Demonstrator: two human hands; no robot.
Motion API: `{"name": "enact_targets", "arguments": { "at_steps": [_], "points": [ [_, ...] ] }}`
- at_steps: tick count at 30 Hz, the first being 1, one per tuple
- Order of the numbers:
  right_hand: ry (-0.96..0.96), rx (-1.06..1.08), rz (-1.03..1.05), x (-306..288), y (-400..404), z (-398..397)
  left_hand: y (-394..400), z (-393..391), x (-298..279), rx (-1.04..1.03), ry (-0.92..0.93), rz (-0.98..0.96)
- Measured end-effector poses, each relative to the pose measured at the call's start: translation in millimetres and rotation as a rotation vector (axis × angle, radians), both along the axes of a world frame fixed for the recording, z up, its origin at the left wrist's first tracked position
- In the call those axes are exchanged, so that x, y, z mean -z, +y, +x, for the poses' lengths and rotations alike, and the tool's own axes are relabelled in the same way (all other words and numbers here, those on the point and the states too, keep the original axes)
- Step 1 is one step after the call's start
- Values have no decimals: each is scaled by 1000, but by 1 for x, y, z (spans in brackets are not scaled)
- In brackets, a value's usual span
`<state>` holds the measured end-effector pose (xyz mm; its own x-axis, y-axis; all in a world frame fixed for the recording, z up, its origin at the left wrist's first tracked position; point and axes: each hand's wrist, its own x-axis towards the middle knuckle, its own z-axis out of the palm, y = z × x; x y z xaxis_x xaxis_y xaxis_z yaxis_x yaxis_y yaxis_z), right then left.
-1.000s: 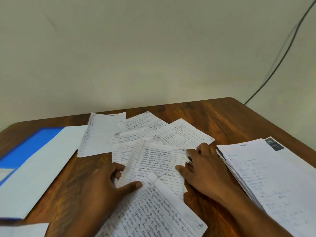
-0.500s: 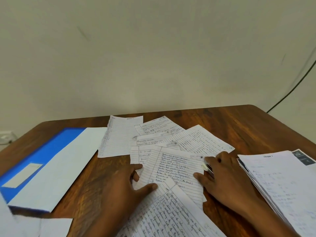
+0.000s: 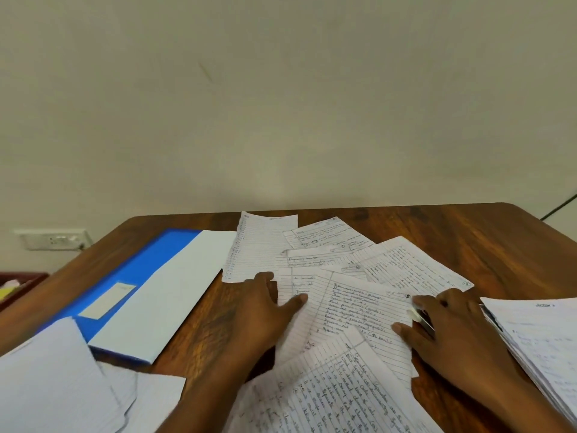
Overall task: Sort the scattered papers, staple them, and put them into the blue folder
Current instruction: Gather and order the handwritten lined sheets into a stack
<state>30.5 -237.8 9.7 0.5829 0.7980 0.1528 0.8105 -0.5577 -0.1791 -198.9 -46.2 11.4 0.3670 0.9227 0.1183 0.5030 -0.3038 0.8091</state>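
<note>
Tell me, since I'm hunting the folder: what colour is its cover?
Blue, with a pale label; the folder shows in the head view.

Bare tabletop (image 3: 487, 242) lies open along the far right, between the scattered papers (image 3: 352, 276) and the table's back edge. A narrower bare strip runs between the blue folder (image 3: 134, 276) and the papers, partly filled by the left hand (image 3: 265, 307), whose fingers (image 3: 298, 300) rest on a sheet. The right hand (image 3: 452, 332) fills the gap between the papers and the thick stack of sheets (image 3: 540, 348) at the right edge. Loose blank sheets (image 3: 59, 379) cover the near left corner, touching the folder. The wall (image 3: 281, 104) closes the far side.
</note>
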Motion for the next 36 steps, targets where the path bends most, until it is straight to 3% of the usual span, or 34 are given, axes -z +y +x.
{"name": "enact_targets", "arguments": {
  "at_steps": [5, 7, 13, 20, 29, 36],
  "points": [
    [32, 4, 24, 3, -1, 2, 39, 22, -19, -147, -144, -311],
    [32, 4, 33, 6, 0, 4, 48, 28, -20, -186, -190, -352],
    [33, -10, 56, 11, 3, 8, 58, 32, 3, -293, -323, -238],
    [56, 0, 66, 10, 3, 8, 52, 29, 8, -247, -403, -156],
    [49, -21, 92, 16, 3, 12, 46, 28, 4, -209, -415, -144],
    [65, -12, 87, 11, 2, 9, 39, 23, -1, -117, -545, -218]
  ]
}}
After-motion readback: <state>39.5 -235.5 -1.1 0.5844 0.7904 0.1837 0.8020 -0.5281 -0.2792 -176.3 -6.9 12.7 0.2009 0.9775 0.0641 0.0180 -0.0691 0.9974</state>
